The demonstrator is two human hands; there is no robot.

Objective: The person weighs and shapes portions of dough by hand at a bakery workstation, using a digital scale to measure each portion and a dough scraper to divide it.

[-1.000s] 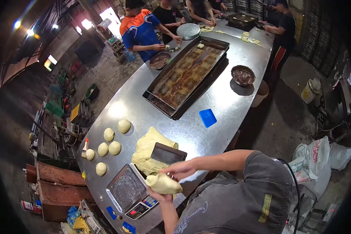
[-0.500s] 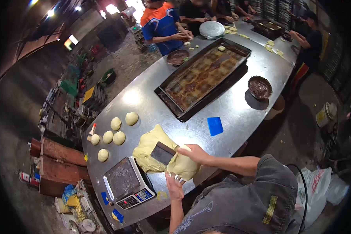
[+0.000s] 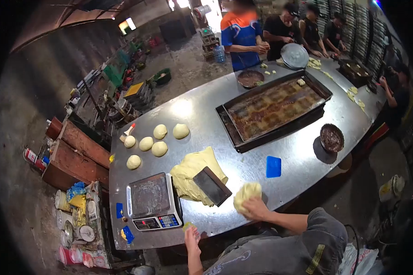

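My right hand (image 3: 255,208) is closed on a lump of dough (image 3: 247,195) on the steel table. Down at the table's near edge, my left hand (image 3: 192,236) has its fingers bent beside a small yellow dough scrap (image 3: 187,226); what they hold, if anything, cannot be made out. A large slab of dough (image 3: 195,167) lies ahead, with a dark, flat rectangular dough cutter (image 3: 212,186) resting on it. Left of the slab stands a digital scale (image 3: 147,197), its platform bare. Several round dough balls (image 3: 159,149) sit behind the scale.
A large oiled baking tray (image 3: 275,110) takes up the table's middle. A blue scraper (image 3: 273,167), a bowl of dark filling (image 3: 331,137) and a brush (image 3: 127,132) lie around. Several people (image 3: 243,39) stand at the far end.
My right hand has drawn the dough lump away from the slab, to the right. My left hand has left the lump and moved down beside the scale. The view has shifted.
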